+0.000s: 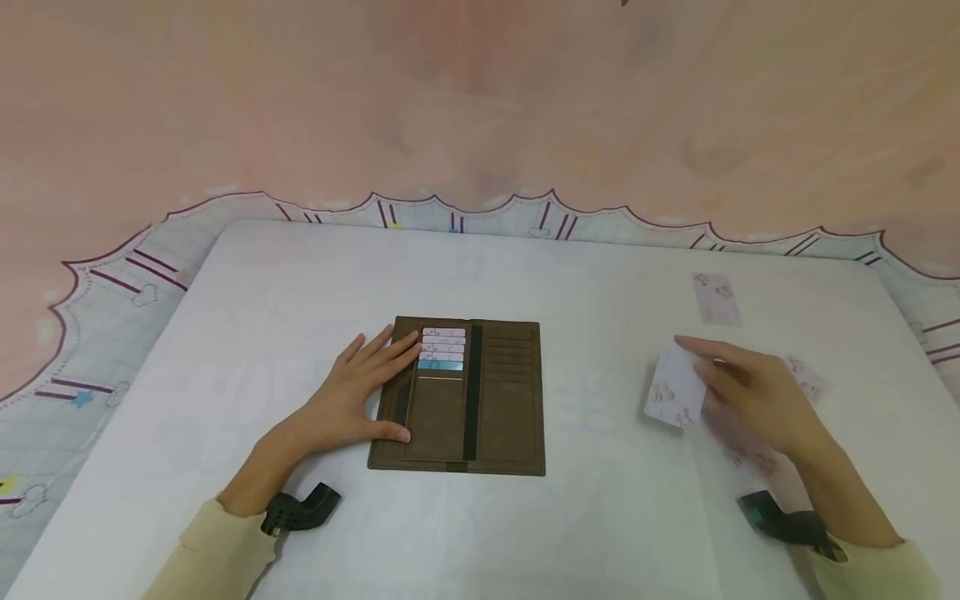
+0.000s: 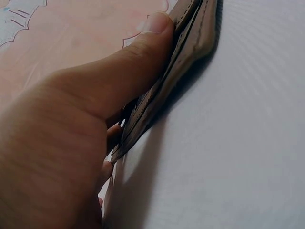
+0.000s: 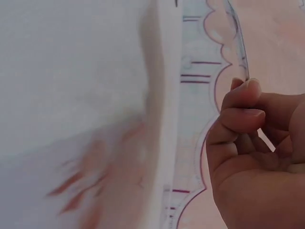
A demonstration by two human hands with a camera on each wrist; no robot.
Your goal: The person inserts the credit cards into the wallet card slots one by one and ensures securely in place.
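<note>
The left hand (image 1: 352, 400) lies flat with straight fingers spread on the left flap of an open brown wallet (image 1: 459, 397), thumb along its lower edge, pinning it to the white table (image 1: 480, 517). The wallet looks like matte, suede-like leather, a long rectangle lying open near the table's middle, with a dark spine strip and stacked slots; 5 cards (image 1: 443, 348) already sit in the left slots, 4 pale floral and 1 teal. To the right, the right hand (image 1: 750, 392) pinches a floral card (image 1: 675, 388) by its edge, lifted and tilted just above the table. That card is probably light, thin, stiff and slick, so best held by its edges between thumb and fingertips. More floral cards (image 1: 806, 377) lie under and beside that hand, partly blurred, and 1 further card (image 1: 717, 298) rests apart toward the far right edge.
</note>
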